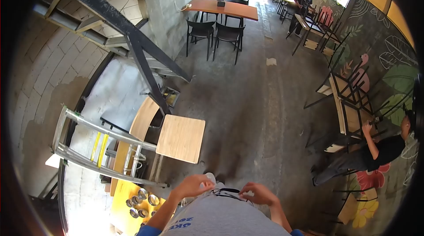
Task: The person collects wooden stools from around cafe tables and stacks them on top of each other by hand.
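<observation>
At the bottom centre, my left hand (194, 186) is closed, its fingers pinched at the left end of a thin black cord (227, 190) at the waist of my grey shirt (216, 218). My right hand (258, 193) has its fingers curled together by the cord's right end. Whatever lies between the fingers of either hand is too small to make out. A shoe (210, 177) shows just beyond the left hand. To the left lies a yellow table (123, 200) with several round metal items (142, 193).
A square wooden top (181, 138) and a metal ladder (106, 132) stand at the left. One person (375, 152) is by stacked furniture (353, 112) at the right; another person (303, 4) stands farther back. A long table (221, 8) with black chairs (201, 32) stands ahead.
</observation>
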The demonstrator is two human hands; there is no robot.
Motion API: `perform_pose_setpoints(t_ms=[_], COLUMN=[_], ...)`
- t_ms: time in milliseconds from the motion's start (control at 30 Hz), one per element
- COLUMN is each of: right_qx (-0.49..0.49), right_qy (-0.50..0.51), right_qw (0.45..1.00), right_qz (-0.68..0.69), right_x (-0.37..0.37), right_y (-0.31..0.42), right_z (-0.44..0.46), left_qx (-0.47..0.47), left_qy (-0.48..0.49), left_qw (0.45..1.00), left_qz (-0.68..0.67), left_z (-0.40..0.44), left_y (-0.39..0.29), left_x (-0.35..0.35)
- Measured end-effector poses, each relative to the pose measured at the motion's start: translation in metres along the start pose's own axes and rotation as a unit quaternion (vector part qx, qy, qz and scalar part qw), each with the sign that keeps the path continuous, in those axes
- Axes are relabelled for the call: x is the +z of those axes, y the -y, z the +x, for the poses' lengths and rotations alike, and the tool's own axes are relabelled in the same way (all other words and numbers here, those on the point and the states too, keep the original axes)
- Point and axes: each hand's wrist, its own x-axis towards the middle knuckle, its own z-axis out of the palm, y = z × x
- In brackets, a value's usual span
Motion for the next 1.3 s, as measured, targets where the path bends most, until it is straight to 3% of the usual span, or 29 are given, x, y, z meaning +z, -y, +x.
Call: perform_pose_setpoints(t_ms=[33, 167, 233, 300, 433, 600, 700, 933, 1300], right_qx=[0.009, -0.097, -0.114, -0.132, -0.161, -0.136, -0.109, -0.123, -0.156], right_qy=[-0.01, -0.283, -0.367, -0.434, -0.461, -0.432, -0.436, -0.49, -0.478], right_qw=[0.996, 0.902, 0.865, 0.845, 0.828, 0.835, 0.843, 0.804, 0.753], right_qz=[0.09, 0.312, 0.321, 0.282, 0.277, 0.312, 0.296, 0.312, 0.425], right_x=[-0.015, -0.087, -0.133, -0.175, -0.249, -0.322, -0.374, -0.504, -0.741], right_y=[-0.012, -0.014, 0.0, 0.011, 0.016, 0.011, 0.003, -0.013, -0.082], right_z=[0.019, 0.113, 0.171, 0.223, 0.313, 0.399, 0.444, 0.535, 0.715], left_qx=[-0.019, 0.096, 0.147, 0.143, 0.121, 0.081, 0.105, 0.139, 0.155], left_qy=[-0.014, -0.176, -0.26, -0.272, -0.287, -0.219, -0.212, -0.237, -0.218], left_qw=[0.999, 0.956, 0.915, 0.9, 0.862, 0.868, 0.889, 0.886, 0.882], left_qz=[-0.034, -0.215, -0.27, -0.31, -0.4, -0.439, -0.392, -0.374, -0.389], left_z=[0.024, 0.132, 0.191, 0.251, 0.346, 0.451, 0.521, 0.677, 0.947], left_y=[-0.009, -0.01, -0.009, 0.006, 0.017, 0.026, 0.035, 0.01, -0.007], left_x=[-0.016, -0.063, -0.085, -0.104, -0.148, -0.217, -0.263, -0.384, -0.485])
